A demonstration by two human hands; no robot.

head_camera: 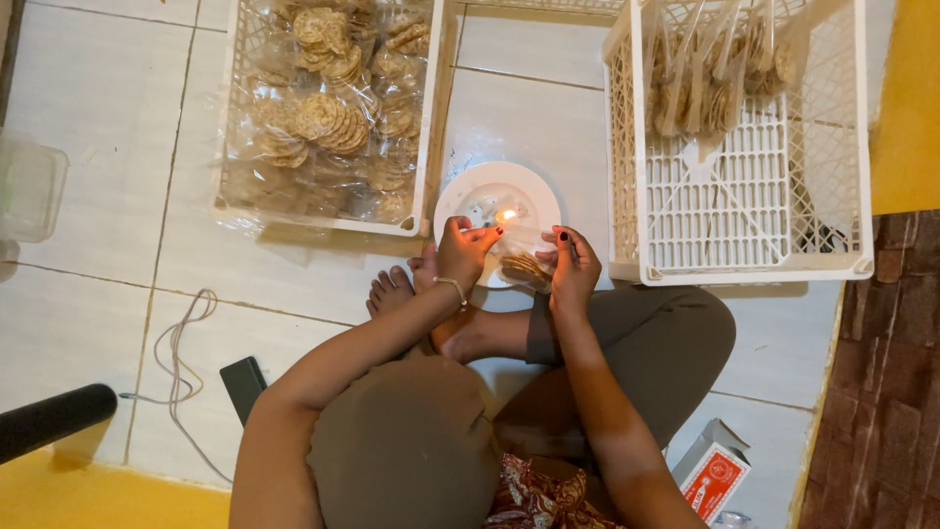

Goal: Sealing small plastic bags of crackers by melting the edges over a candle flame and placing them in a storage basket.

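A white plate (458, 196) lies on the tiled floor with a small burning candle flame (506, 214) on it. My left hand (463, 250) and my right hand (571, 263) together hold a clear plastic packet of round brown crackers (526, 267) right beside the flame. The left hand pinches the packet's edge near the flame; the right grips its other side. I sit cross-legged with my bare feet (394, 290) under the hands.
A white crate (427, 147) packed with cracker packets stands at the far left. Another white crate (744, 186), holding several upright packets, stands at the right. A dark phone (244, 384) and cable (181, 343) lie left; a red-and-white box (712, 472) lies lower right.
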